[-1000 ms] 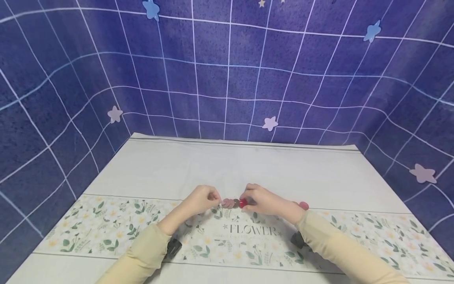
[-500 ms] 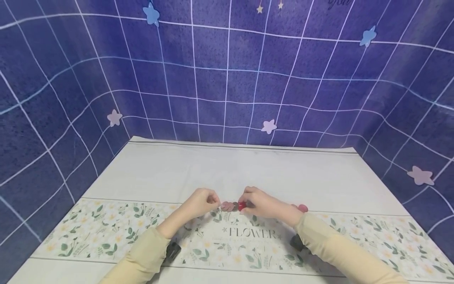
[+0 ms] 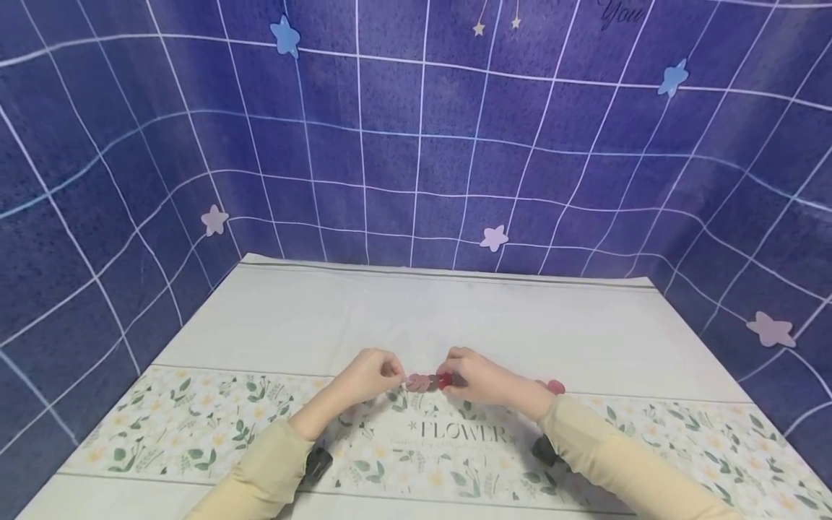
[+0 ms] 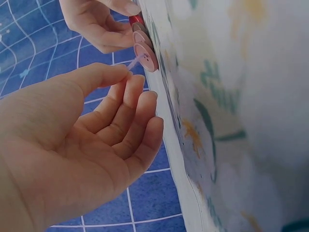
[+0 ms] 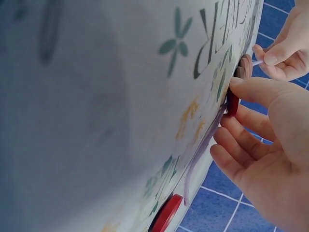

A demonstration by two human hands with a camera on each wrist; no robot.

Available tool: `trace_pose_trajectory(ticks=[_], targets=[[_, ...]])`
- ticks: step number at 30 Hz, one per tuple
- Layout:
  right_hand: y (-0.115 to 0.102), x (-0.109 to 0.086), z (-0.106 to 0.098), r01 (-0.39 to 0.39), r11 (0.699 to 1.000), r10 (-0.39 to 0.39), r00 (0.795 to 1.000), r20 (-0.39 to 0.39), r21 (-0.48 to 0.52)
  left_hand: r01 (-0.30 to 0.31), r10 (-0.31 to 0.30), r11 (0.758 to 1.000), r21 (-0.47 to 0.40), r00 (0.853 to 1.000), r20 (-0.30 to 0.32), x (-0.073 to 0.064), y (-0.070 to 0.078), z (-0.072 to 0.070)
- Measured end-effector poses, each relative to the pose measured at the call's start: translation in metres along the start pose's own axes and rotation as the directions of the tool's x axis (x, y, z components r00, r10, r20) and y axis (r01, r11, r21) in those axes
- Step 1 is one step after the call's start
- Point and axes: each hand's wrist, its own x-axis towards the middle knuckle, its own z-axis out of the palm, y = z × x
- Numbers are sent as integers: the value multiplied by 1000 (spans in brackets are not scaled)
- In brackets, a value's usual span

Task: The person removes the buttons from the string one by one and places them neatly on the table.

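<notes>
My left hand (image 3: 369,377) pinches the end of a lavender string (image 4: 136,62) between thumb and forefinger, its other fingers loosely bent. The string runs through a short row of overlapping buttons close over the tablecloth. Nearest the left hand are pink buttons (image 4: 146,57), followed by a brownish button (image 4: 139,27) and a red button (image 5: 232,103). My right hand (image 3: 479,375) grips the red button between thumb and fingers. Past the right hand, a lavender string tail (image 5: 195,166) trails along the cloth.
Loose red and pinkish buttons (image 3: 555,387) lie on the tablecloth (image 3: 299,310) behind the right wrist. The cloth has a flowered band with the printed word FLOWER (image 3: 463,432). A blue gridded curtain (image 3: 390,166) with stars encloses the back and sides.
The head view has tilted slightly, so the whole scene sits a little lower. Both hands keep nearly the same hold on the string and the red button.
</notes>
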Motion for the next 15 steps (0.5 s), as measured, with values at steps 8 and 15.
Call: trace_pose_trajectory(ticks=[8,15], targets=[[1,-1,3,0,999,0,1000,-9,-40,-11,11,1000,3,1000,-13,0,-1,1],[1,-2,1,-3,1000,3,1000,-9,-14,-12,12,1000,12,1000,-11,-1,-1,1]])
